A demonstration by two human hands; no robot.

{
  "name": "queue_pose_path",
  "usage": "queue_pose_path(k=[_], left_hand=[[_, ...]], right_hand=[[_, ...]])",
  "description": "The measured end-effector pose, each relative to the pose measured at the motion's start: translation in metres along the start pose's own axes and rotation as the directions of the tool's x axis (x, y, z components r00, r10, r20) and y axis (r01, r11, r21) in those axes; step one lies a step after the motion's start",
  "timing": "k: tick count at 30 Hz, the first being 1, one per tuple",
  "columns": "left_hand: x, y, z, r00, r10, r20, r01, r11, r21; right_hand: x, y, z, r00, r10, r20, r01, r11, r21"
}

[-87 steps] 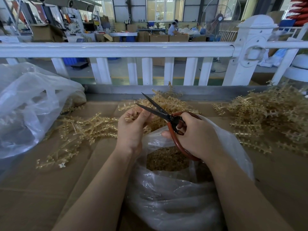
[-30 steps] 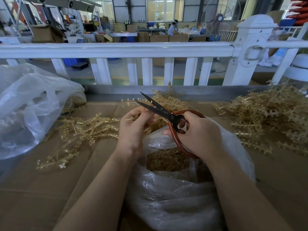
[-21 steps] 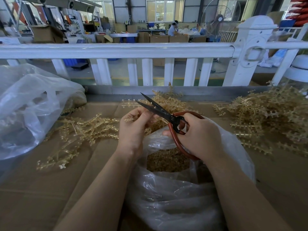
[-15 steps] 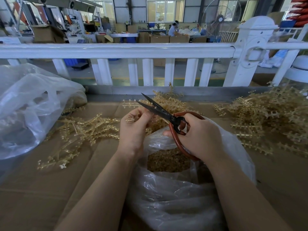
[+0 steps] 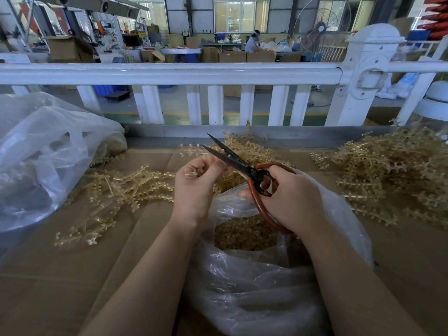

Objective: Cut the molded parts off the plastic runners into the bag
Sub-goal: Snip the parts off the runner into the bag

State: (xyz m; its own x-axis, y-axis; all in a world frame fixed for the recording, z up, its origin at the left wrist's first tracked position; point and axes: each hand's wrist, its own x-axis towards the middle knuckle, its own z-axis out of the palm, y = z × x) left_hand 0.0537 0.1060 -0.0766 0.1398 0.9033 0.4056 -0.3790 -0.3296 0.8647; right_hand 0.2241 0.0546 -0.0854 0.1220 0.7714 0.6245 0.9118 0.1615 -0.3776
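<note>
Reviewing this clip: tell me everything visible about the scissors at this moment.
The scissors have two dark, pointed metal blades and large reddish-brown loop handles. The blades are parted, tips aimed up and to the left, away from the person. The right hand grips the handles, fingers through the loops. The blades sit just by the left hand, which pinches a small pale runner piece at their lower edge. The tool is held in the air above the open clear bag of cut parts.

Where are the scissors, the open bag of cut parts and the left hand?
scissors (image 5: 236, 163), head view, on the lower blade.
open bag (image 5: 254, 294), head view, on its front wall.
left hand (image 5: 195, 187), head view, on its back.
</note>
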Motion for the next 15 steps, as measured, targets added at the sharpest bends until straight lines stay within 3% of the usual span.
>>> queue_pose_path(k=[15], left_hand=[[-0.0009, 0.0028, -0.0015, 0.999, -0.035, 0.033, 0.037, 0.998, -0.050]], right_hand=[[0.0009, -0.0046, -0.0043, 0.991, 0.038, 0.131, -0.048, 0.996, 0.074]])
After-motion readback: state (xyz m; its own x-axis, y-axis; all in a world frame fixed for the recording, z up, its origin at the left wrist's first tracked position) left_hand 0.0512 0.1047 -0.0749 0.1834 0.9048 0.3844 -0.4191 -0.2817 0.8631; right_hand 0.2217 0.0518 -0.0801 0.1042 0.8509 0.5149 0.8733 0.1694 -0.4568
